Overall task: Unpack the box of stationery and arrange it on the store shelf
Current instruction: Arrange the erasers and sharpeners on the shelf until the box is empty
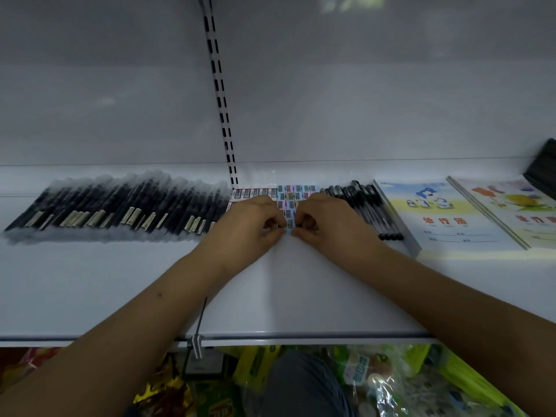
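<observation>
On the white shelf (270, 290) lies a patch of small blue and pink sharpeners (296, 189) in rows at the middle back. My left hand (249, 224) and my right hand (325, 221) meet at the front of that patch, and the fingertips of both pinch one small blue sharpener (289, 229) between them. Left of the sharpeners are white boxed erasers (252, 192), partly hidden by my left hand. A long row of black pens in clear sleeves (120, 206) fills the left. Loose black pens (367, 206) lie right of my right hand.
Two illustrated exercise books (445, 218) (517, 212) lie at the right, with a dark object (544, 167) at the far right edge. A slotted upright (221, 97) runs up the back wall. Below the shelf edge (301, 337) are bright packaged goods (376, 380).
</observation>
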